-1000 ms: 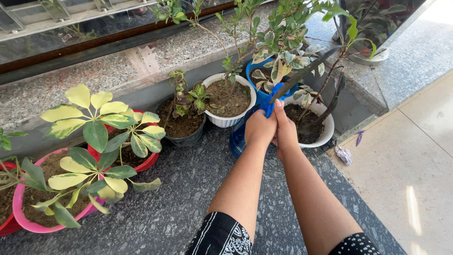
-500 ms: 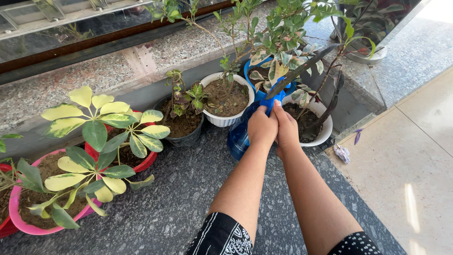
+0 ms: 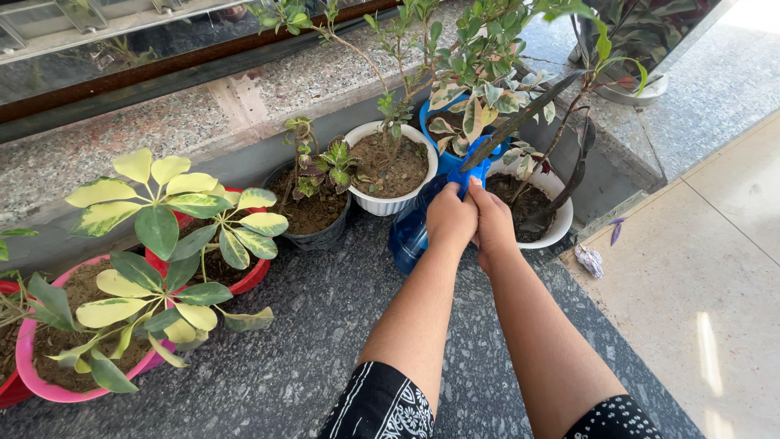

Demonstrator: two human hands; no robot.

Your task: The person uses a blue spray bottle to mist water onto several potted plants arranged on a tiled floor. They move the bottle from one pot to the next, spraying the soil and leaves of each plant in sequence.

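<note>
Both hands are up at the row of pots now, pressed side by side: the left hand (image 3: 449,221) is clenched around the neck of a blue spray bottle (image 3: 413,223), and the right hand (image 3: 492,225) wraps the blue trigger head just beside it, fingers closed on it. The bottle hangs tilted above the dark stone ledge (image 3: 325,325), its body dipping toward the gap between the white pot (image 3: 363,199) and the white bowl-shaped pot (image 3: 561,223). Tight quarters up front: a blue pot (image 3: 443,158) sits right behind the bottle's head, and a dark blade-like leaf (image 3: 520,120) slants over the knuckles. To the left, the black pot (image 3: 318,236) touches the white one, then a red pot (image 3: 248,280) and a pink pot (image 3: 36,382) crowd the ledge with broad yellow-green leaves (image 3: 154,232). There is open room on the dark stone beneath the forearms. On the right the ledge ends in a sharp edge, dropping to the pale tiled floor (image 3: 715,268), where a crumpled scrap (image 3: 590,260) lies near the corner.
</note>
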